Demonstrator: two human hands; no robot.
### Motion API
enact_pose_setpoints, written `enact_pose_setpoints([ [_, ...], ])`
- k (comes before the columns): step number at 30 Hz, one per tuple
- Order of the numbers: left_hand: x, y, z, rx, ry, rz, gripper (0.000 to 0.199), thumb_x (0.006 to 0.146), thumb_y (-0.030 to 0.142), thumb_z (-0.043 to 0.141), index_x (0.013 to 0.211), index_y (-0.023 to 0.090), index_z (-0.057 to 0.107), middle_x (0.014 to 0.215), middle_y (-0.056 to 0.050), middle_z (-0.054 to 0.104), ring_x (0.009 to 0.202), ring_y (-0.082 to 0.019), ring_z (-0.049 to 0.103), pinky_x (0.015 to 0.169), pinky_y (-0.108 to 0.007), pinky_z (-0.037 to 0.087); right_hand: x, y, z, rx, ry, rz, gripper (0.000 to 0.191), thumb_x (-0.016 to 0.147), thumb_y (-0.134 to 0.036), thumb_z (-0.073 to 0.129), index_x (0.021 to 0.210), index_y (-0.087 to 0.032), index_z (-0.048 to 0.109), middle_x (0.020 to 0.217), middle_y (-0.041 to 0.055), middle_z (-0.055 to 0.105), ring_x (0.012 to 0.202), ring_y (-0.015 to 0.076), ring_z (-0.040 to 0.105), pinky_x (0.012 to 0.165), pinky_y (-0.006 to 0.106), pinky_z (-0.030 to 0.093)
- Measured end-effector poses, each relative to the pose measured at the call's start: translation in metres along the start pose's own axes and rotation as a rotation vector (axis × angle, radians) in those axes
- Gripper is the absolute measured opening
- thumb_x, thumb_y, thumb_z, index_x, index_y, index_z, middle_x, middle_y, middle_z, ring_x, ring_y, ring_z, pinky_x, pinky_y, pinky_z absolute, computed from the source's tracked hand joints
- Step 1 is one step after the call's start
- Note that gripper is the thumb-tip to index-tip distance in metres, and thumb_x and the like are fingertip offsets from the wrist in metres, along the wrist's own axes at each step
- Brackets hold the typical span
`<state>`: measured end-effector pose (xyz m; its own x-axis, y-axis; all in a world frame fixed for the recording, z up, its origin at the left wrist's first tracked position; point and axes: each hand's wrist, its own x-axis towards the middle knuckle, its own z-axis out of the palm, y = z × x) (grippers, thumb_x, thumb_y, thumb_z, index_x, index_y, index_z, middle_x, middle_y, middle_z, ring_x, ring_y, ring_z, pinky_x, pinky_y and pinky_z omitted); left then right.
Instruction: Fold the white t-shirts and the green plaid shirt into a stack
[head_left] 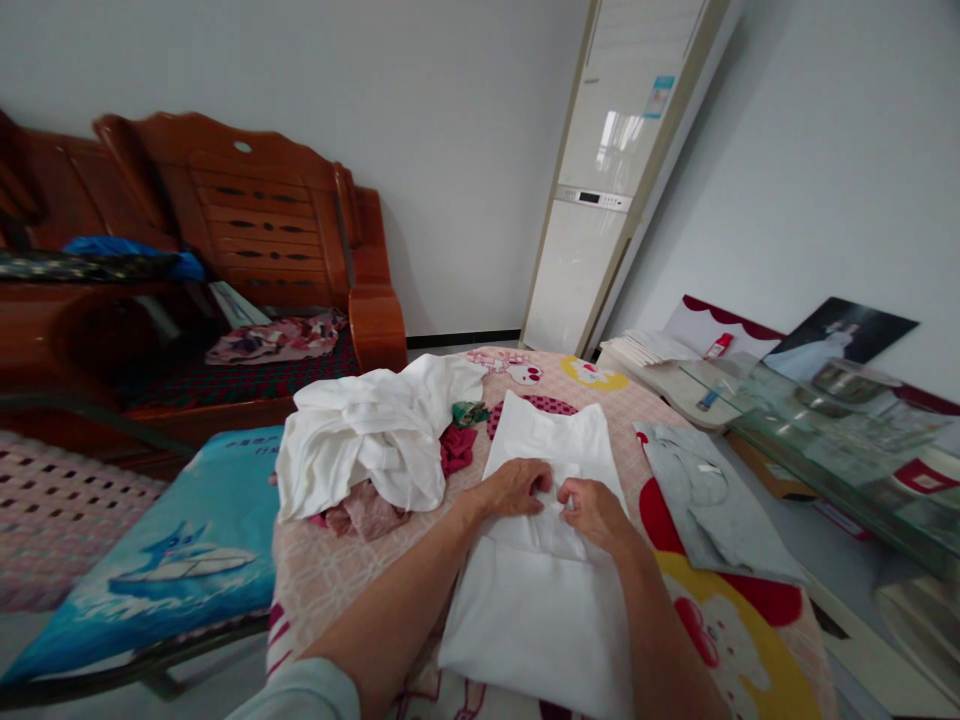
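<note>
A white shirt (540,610), folded into a long narrow shape, lies in front of me on the round table. My left hand (520,487) is at its middle, fingers curled and pinching the cloth. Close beside it, my right hand (592,512) also grips the white fabric between thumb and fingers. The fingertips of both hands almost meet over a smaller folded layer. Left of the shirt sits a loose heap of white clothing (367,430), with dusty-pink cloth (367,512) under it. A folded grey shirt (709,495) rests flat on the right.
A pink patterned tablecloth (322,590) covers the table. Dark red and green cloths (457,448) poke out beside the heap. Along the right stands a glass-topped cabinet (832,470). On the left are a chair with a blue cushion (187,560) and a wooden sofa (255,220).
</note>
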<state>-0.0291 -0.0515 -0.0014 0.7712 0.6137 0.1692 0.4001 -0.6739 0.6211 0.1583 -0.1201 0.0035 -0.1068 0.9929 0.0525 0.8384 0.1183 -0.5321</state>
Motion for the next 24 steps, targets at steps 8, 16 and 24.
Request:
enact_pose_setpoints([
  [8,0.001,0.0,0.002,0.029,0.025,0.001,0.024,0.062,0.008,0.058,0.082,0.014,0.067,0.078,-0.002,0.063,0.068,-0.013,0.054,0.064,-0.021,0.039,0.001,-0.008,-0.002,-0.1,0.022,-0.008,0.019,0.068,-0.009,0.056,0.075,-0.021,0.069,0.055,-0.002,0.058,0.052,0.0115,0.047,0.054,0.023,0.028],
  [16,0.001,0.003,-0.001,0.019,-0.036,0.015,0.034,0.064,0.003,0.051,0.086,0.018,0.073,0.084,-0.002,0.07,0.078,-0.014,0.061,0.072,-0.021,0.043,-0.002,-0.013,-0.011,-0.155,-0.051,0.058,0.018,0.062,-0.007,0.055,0.069,-0.018,0.068,0.06,0.0007,0.063,0.056,0.0124,0.052,0.053,0.023,0.029],
  [24,0.003,0.004,0.002,0.002,-0.04,0.125,0.018,0.069,0.008,0.06,0.074,0.018,0.074,0.081,-0.003,0.068,0.08,-0.015,0.061,0.074,-0.022,0.044,0.004,0.013,-0.007,0.311,0.217,0.068,0.019,0.076,-0.036,0.055,0.074,-0.018,0.063,0.05,-0.0036,0.054,0.047,0.0125,0.048,0.048,0.022,0.033],
])
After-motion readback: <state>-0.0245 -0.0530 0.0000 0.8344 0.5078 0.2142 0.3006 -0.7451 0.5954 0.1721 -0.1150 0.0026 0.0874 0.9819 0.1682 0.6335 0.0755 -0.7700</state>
